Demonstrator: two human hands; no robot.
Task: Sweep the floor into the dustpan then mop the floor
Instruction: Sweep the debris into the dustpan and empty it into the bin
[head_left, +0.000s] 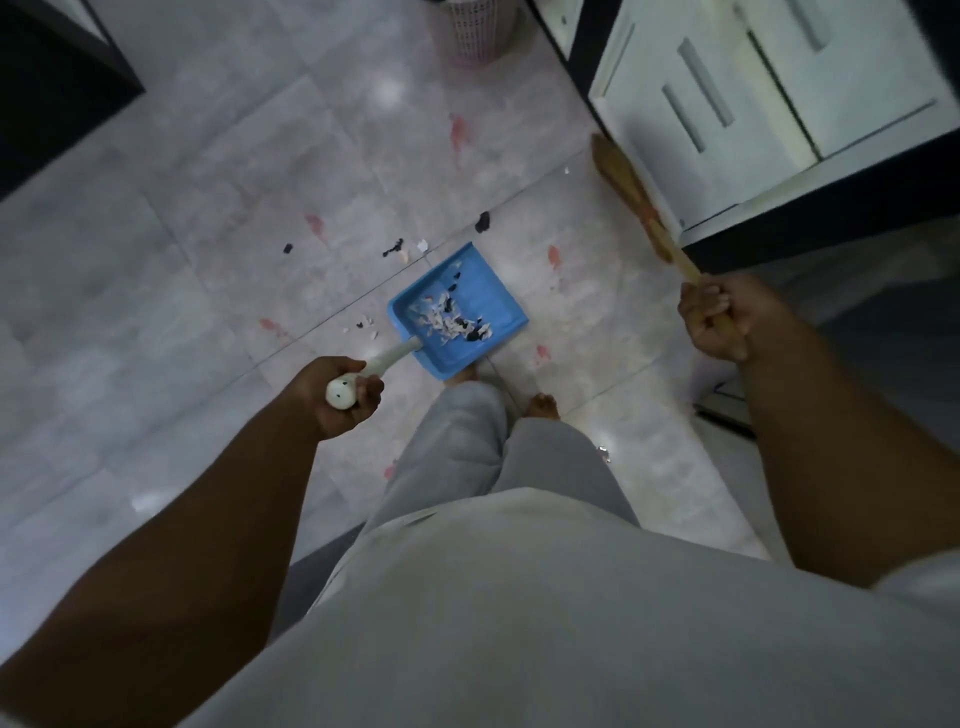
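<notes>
Head view: blue dustpan (470, 291) holds scraps (451, 318).

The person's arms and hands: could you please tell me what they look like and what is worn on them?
Both forearms are bare, and neither the left hand nor the right hand wears a glove. No watch, ring or bracelet shows, though the picture is dim. A short pale sleeve edges the right upper arm; none shows on the left.
</notes>
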